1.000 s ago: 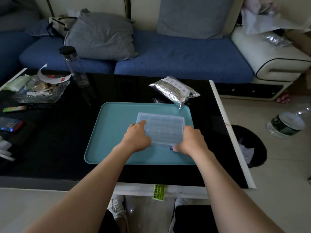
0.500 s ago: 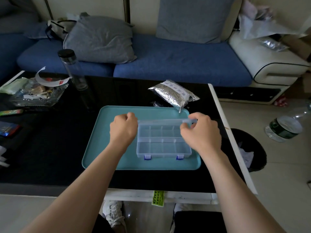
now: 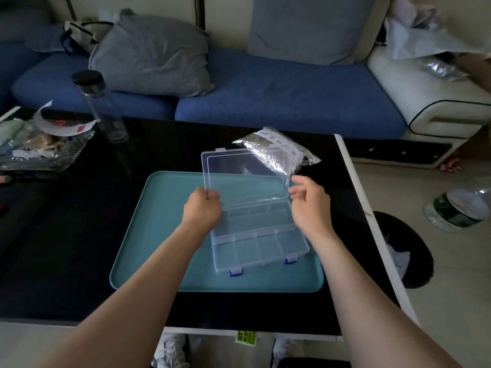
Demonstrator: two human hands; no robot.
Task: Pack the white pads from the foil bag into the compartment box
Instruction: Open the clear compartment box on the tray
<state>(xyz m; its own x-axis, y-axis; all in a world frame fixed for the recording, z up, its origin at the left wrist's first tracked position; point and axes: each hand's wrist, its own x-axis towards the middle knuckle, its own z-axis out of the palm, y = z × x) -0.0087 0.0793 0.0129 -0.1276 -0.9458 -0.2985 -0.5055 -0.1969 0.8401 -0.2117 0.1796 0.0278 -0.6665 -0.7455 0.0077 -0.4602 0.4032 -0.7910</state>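
A clear plastic compartment box (image 3: 259, 240) with blue latches lies on a teal tray (image 3: 148, 235). Its lid (image 3: 244, 176) is swung up and back. My left hand (image 3: 202, 211) pinches the lid's left edge near the hinge. My right hand (image 3: 309, 205) is at the lid's right edge, thumb and fingers curved, right by the rim; contact is unclear. The compartments show nothing inside. The crinkled foil bag (image 3: 276, 151) lies on the black table just behind the tray, partly seen through the lid. No white pads are visible.
The black glass table (image 3: 79, 208) carries a tall clear bottle (image 3: 99, 107) and a glass dish of scraps (image 3: 39, 144) at the far left. A blue sofa with grey cushions stands behind. On the floor to the right are a black bin (image 3: 406, 248) and a water bottle (image 3: 459, 208).
The box was shut under both hands a second ago. Both hands raised the lid from its front edge, and it has now swung fully up and back.
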